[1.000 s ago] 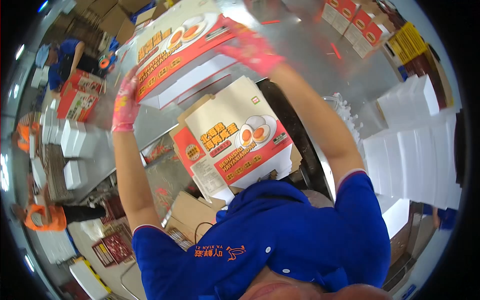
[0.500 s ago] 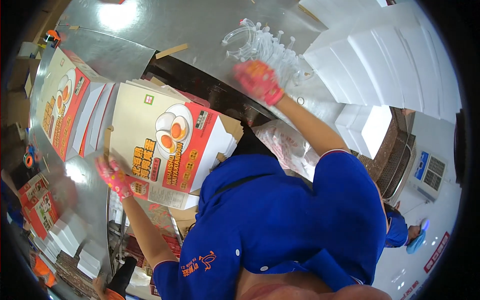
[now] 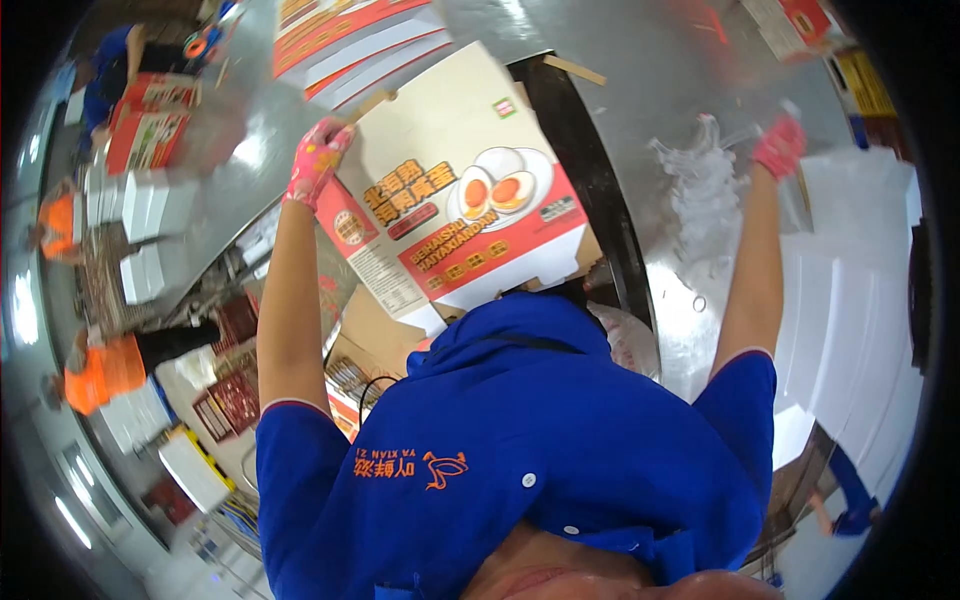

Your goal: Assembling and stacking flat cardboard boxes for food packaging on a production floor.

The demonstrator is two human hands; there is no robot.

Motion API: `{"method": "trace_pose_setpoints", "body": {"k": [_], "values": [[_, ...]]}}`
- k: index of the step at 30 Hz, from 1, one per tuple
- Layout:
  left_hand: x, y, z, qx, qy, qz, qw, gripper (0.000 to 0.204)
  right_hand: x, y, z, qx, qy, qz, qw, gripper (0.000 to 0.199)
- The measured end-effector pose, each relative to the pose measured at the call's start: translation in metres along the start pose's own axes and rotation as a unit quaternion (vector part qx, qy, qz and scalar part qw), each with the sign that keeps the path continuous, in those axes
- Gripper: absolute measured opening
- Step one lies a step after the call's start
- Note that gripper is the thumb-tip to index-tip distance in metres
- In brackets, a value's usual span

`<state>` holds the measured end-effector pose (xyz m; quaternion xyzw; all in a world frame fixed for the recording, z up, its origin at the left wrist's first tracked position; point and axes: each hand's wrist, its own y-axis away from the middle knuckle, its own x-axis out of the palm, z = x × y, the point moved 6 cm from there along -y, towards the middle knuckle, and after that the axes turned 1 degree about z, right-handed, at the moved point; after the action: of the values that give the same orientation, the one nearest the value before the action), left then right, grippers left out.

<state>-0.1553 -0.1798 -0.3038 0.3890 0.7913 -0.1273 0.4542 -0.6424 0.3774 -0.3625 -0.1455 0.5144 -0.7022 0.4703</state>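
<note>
My left hand (image 3: 320,162), in a pink patterned glove, has its fingers curled on the upper left edge of a printed carton (image 3: 470,215). This carton is cream and red with pictures of cut eggs, and lies tilted just in front of me. My right hand (image 3: 780,148), gloved the same way, is stretched far out to the right. Its fingers are closed and a little blurred, with a pale clear plastic handle (image 3: 790,108) sticking out of them. Beside it, a loose pile of clear plastic handles (image 3: 700,185) rests on the metal table (image 3: 610,110).
More printed cartons (image 3: 370,50) are stacked beyond the left hand. White foam boxes (image 3: 840,290) stand along the right. A cardboard strip (image 3: 575,69) lies by the dark gap in the table. People in orange vests (image 3: 105,372) are at the far left.
My right hand has moved from above the near side of the handle pile to its far right, and now holds a handle. My left hand has closed on the carton's edge. The view has turned.
</note>
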Motion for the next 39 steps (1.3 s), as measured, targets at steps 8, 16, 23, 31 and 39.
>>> {"method": "trace_pose_setpoints", "body": {"k": [8, 16, 23, 31, 39], "values": [[-0.064, 0.022, -0.035, -0.013, 0.060, 0.176, 0.982, 0.025, -0.025, -0.016, -0.049, 0.467, -0.306, -0.065, 0.827, 0.026], [-0.122, 0.079, -0.135, 0.101, -0.060, 0.052, 0.992, 0.042, -0.024, 0.030, 0.346, 0.278, -0.415, 0.457, 0.736, 0.026], [-0.138, 0.150, -0.084, 0.058, 0.260, -0.194, 0.944, 0.017, -0.035, 0.022, 0.458, 0.407, -0.620, 0.486, 0.463, 0.031], [-0.030, 0.210, -0.073, -0.123, 0.501, -0.220, 0.828, 0.019, -0.037, 0.033, 0.479, 0.406, -0.509, 0.568, 0.504, 0.034], [-0.024, 0.224, -0.103, -0.073, 0.554, -0.103, 0.823, 0.027, -0.056, 0.038, 0.535, -0.094, -0.340, 0.499, 0.792, 0.023]]}}
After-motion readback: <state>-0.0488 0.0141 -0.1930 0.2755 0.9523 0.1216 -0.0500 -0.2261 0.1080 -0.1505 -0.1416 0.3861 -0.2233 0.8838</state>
